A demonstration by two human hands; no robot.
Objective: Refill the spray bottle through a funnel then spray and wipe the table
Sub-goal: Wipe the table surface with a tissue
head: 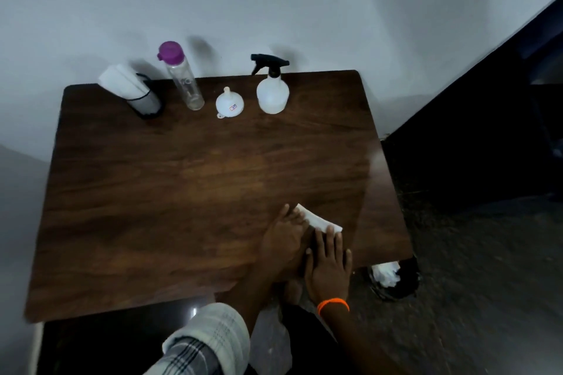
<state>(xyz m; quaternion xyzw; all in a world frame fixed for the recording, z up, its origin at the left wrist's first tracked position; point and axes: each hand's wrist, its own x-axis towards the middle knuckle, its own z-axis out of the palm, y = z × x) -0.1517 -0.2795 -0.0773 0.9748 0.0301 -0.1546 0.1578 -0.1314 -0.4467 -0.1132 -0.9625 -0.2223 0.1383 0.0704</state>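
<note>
i read this as the wiping stage, late in the task: the spray bottle [272, 94] stands upright near the table's [189, 179] far edge with its black trigger head screwed on, the funnel [229, 103] sits upturned just left of it with its spout pointing up, and the water bottle [182, 76] with the purple cap stands further left, so the refill looks done, though i can't tell the liquid level in either bottle. whether spraying is finished i can't say; no wet sheen is plain on the wood. both of my hands are down near the table's near right corner on a folded white tissue [318, 219]. the left hand [285, 240] lies flat with fingers straight, pressing the tissue's left part; the right hand [329, 265] lies beside it, touching it, fingers straight and slightly spread, fingertips on the tissue's right end. the tissue's long axis runs diagonally, from far left to near right, roughly toward the right edge. most of the tabletop is left to cover, i'd judge. a tissue holder [137, 93] sits at the far left corner, and a bin [394, 278] with crumpled white paper sits on the floor off the near right corner.
</note>
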